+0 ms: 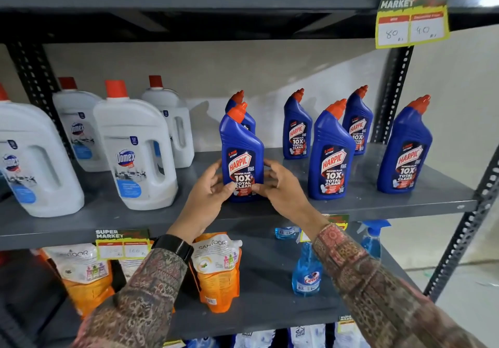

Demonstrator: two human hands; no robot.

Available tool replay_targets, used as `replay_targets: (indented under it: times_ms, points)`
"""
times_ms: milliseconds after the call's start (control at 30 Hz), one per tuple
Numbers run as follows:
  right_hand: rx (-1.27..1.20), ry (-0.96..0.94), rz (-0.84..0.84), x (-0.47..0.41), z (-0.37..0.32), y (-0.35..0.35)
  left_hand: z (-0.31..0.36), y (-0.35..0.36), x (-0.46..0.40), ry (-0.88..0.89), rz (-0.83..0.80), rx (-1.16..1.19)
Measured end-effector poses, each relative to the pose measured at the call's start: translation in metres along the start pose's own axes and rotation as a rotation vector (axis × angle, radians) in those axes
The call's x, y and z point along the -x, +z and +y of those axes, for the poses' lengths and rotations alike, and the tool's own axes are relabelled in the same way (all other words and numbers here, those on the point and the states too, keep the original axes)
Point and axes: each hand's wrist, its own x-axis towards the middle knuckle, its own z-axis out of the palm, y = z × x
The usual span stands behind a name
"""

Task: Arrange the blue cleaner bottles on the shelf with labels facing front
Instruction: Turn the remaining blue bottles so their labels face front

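Several blue cleaner bottles with orange caps stand on the grey middle shelf. The front left bottle stands upright near the shelf's front edge, label toward me. My left hand grips its lower left side and my right hand its lower right side. Another bottle is mostly hidden right behind it. To the right stand a front bottle, a far-right bottle and two rear bottles, all with labels facing front.
White jugs with red caps fill the shelf's left half. Below are orange pouches and blue spray bottles. A yellow price tag hangs from the upper shelf. A perforated upright post bounds the right side.
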Motion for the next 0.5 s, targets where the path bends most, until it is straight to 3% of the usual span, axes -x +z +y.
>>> replay_targets:
  times_ms: [500]
  points:
    - [0.113,-0.004,0.180,0.007,0.009,0.006,0.001,0.011,-0.001,0.063,-0.006,-0.138]
